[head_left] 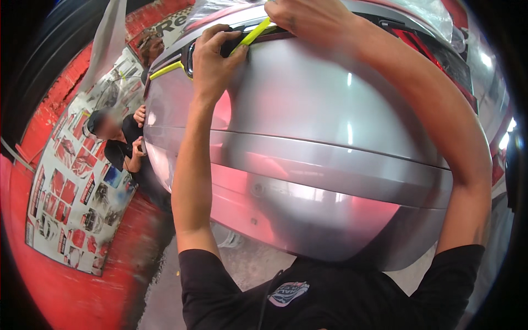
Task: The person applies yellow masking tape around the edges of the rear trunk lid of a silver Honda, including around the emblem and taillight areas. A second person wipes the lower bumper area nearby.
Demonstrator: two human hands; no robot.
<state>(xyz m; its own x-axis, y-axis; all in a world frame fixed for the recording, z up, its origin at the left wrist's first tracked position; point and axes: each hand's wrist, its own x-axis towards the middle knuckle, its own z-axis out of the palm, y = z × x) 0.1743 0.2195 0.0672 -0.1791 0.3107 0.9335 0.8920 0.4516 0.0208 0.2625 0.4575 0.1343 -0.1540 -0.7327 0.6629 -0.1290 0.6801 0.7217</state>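
Note:
A strip of yellow tape (pixel 254 33) stretches between my two hands at the top edge of a silver car body panel (pixel 308 93). My left hand (pixel 213 60) is closed with the thumb and bent fingers at the strip's lower end, over dark trim on the car. What else lies under those fingers is hidden. Higher and to the right, my right hand (pixel 300 15) pinches the strip's upper end, its fingertips partly cut off by the frame. Another piece of yellow tape (pixel 166 70) runs along the panel's edge, left of my left hand.
A co-worker (pixel 118 137) in dark clothes and a cap crouches at the car's left side, hands by its edge. Behind them, a picture-covered poster (pixel 77 203) hangs on a red wall (pixel 33 264). A red tail light (pixel 421 49) and clear plastic sheeting (pixel 434 14) are at upper right.

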